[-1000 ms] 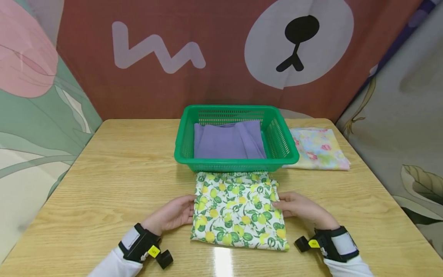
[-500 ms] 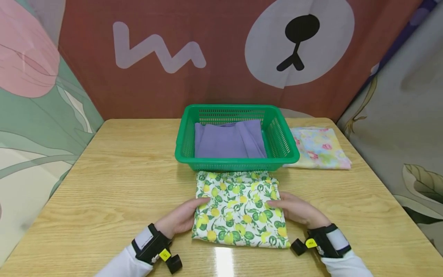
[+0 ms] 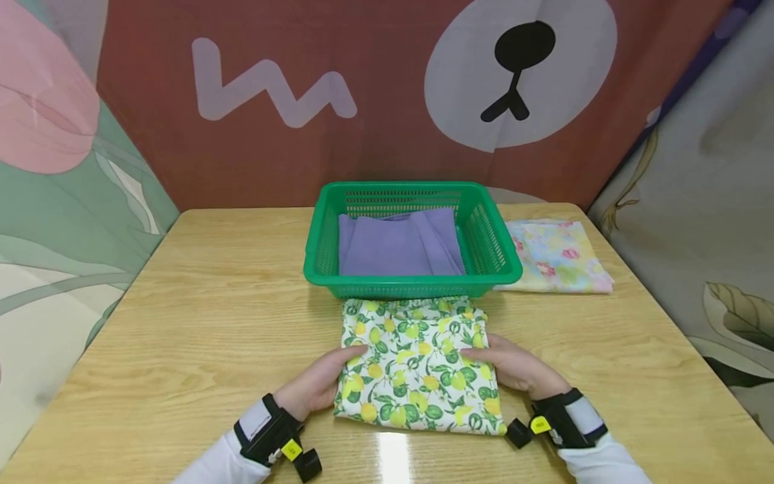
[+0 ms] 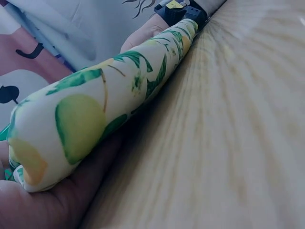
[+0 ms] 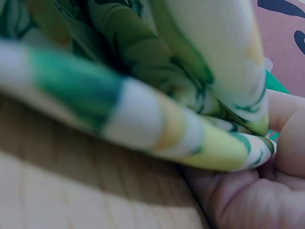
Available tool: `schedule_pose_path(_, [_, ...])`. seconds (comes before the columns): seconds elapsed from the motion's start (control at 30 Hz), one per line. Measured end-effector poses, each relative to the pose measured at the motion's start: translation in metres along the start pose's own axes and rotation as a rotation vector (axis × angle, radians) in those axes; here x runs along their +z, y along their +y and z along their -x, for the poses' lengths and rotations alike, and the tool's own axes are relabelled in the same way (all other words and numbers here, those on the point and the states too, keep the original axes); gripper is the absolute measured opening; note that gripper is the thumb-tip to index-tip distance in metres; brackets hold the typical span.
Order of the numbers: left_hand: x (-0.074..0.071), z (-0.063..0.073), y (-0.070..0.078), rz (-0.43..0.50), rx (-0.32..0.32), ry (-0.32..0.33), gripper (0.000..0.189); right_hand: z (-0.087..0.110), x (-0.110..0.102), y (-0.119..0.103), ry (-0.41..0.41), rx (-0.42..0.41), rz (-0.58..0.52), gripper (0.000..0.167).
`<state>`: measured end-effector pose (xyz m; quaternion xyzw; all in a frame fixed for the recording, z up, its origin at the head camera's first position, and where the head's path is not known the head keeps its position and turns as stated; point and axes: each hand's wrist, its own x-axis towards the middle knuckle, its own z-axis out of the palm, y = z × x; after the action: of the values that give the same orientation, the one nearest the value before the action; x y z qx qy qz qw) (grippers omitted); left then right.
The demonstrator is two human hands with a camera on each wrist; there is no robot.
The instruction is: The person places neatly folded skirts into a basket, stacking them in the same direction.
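A folded white cloth (image 3: 417, 383) printed with yellow lemons and green leaves lies in front of the basket. My left hand (image 3: 314, 383) grips its left side, thumb on top and fingers tucked beneath. On the opposite side, my right hand (image 3: 519, 366) holds the cloth the same way. The left wrist view shows the thick folded edge of the cloth (image 4: 81, 129) lying over the fingers of my left hand (image 4: 52, 205). Seen from the right wrist, loose layers of the cloth (image 5: 143, 114) gape above a lower fold, pinched by my right hand (image 5: 257, 195).
Directly behind the lemon cloth stands a green plastic basket (image 3: 417, 288) with a folded purple cloth (image 3: 399, 245) inside. A folded pastel floral cloth (image 3: 562, 259) lies to the basket's right. Printed curtains (image 3: 387, 148) hang behind and beside the wooden table (image 3: 230, 302).
Both hands have moved inward; their thumbs now lie over the lemon cloth, with the fingers going under its sides. The cloth has barely shifted. The basket stays put.
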<state>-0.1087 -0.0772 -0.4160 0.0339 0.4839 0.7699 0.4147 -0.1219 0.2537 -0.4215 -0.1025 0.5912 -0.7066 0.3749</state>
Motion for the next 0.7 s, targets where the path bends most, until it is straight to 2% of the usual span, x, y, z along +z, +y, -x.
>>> schedule_pose_path(0.37, [-0.0019,0.0014,-0.0009,0.013,0.008,0.027,0.057,0.0015,0.0042,-0.0045,0.037,-0.011,-0.006,0.066])
schedule_pose_path(0.7, [-0.0046,0.0036,-0.0015,-0.01,0.054,-0.025,0.06,0.0059,0.0069,-0.008,0.087,-0.004,-0.017,0.067])
